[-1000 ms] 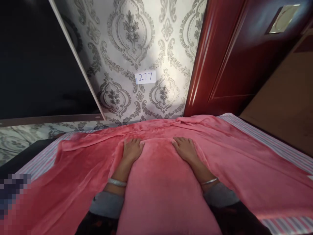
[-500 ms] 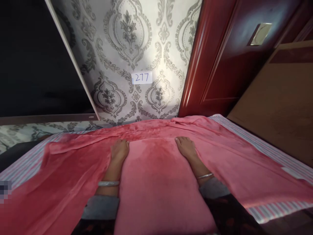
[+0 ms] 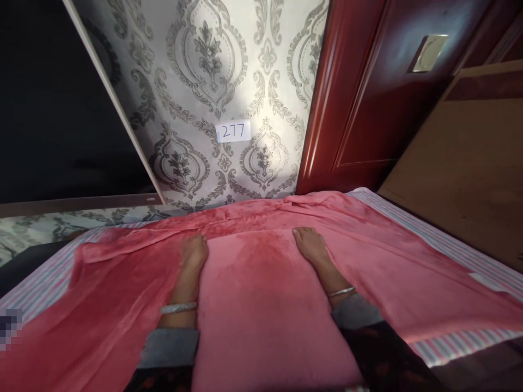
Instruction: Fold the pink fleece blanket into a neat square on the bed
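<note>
Your left hand (image 3: 195,251) and right hand (image 3: 310,244) grasp the pink blanket (image 3: 265,305), which lies over a striped sheet (image 3: 453,344) before a patterned wall (image 3: 253,87), dark screen (image 3: 61,109) and red door (image 3: 363,114).

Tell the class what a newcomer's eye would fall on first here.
Probably the pink blanket, spread over the striped sheet across the lower view, with the left hand and right hand resting at either side of its smooth middle section. Next might come the white paper marked 277 on the patterned wall, straight ahead. The dark screen at upper left and the red woodwork at upper right also stand out.
</note>
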A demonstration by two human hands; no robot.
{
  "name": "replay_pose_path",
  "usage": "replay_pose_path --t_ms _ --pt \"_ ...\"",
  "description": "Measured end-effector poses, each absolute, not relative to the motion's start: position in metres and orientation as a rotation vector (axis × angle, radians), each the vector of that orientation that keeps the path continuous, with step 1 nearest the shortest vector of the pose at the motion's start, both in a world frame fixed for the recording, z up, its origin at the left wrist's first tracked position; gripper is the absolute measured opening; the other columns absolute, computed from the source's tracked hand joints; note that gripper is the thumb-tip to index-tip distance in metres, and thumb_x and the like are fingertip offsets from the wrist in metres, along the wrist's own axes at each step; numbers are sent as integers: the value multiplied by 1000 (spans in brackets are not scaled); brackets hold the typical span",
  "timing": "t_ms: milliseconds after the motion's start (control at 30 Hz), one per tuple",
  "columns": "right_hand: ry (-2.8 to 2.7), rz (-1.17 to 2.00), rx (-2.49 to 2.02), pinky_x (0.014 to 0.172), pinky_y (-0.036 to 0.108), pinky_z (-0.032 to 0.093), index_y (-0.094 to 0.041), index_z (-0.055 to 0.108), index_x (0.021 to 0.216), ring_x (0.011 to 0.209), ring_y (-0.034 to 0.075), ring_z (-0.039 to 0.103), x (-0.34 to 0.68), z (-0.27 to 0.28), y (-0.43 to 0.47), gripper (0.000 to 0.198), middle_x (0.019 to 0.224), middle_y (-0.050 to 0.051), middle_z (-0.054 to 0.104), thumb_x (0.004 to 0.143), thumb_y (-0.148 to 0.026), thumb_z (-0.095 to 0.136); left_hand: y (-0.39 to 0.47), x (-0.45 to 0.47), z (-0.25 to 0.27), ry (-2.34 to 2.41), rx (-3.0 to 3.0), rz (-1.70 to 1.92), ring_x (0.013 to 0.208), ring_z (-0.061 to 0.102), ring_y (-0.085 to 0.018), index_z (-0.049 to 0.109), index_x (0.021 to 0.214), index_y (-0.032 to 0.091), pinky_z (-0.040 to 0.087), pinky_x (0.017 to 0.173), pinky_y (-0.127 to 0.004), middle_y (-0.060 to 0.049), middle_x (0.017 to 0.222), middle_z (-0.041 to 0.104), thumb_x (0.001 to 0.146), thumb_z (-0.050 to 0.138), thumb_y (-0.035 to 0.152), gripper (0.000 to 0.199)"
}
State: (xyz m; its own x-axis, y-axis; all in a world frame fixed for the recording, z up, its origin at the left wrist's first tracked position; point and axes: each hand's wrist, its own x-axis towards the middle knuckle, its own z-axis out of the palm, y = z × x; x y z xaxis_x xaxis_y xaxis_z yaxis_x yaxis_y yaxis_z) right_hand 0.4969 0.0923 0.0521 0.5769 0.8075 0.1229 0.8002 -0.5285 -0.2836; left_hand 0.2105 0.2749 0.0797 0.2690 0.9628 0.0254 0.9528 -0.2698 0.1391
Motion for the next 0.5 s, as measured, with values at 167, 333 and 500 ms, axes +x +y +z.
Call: replay_pose_path --t_ms 167,333,500 --pt "-1294 44 -2494 97 41 42 -18 70 114 120 27 54 499 51 94 47 126 12 67 104 -32 27 281 208 77 1848 2426 146 114 66 -33 71 115 5 51 95 -42 -25 122 69 97 29 27 51" --pt "-1201 48 -2497 101 43 41 -22 69 122 127 28 50 498 51 96 45 136 12 61 104 -37 31 285 207 79 1852 2442 122 111 67 -37 72 111 3 51 94 -46 -26 117 71 97 27 29 54" --pt "-957 97 -2556 107 48 37 -17 48 148 136 34 45 498 52 98 53 159 18 35 102 -42 36 288 207 82 1844 2375 181 109 69 -34 71 108 3 52 93 -43 -26 114 72 96 26 29 54"
